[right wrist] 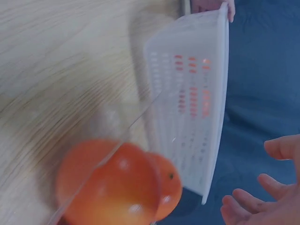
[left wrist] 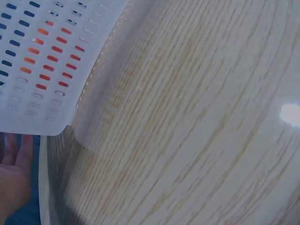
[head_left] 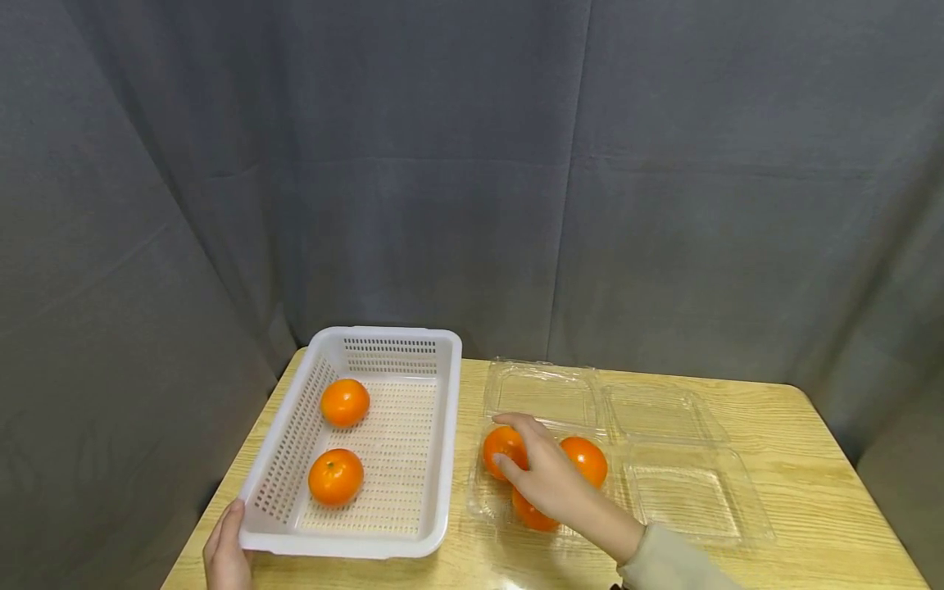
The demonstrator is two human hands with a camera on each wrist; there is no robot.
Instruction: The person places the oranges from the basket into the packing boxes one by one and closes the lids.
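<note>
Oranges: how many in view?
5. Basket: far orange, near orange. Left clear box: left orange, right orange, front orange. The right hand covers part of that box and may hide more.

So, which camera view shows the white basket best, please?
The head view: it shows the white basket nearly whole, with two oranges inside. The left wrist view shows only part of its perforated wall; the right wrist view shows it from the side, without its inside.
</note>
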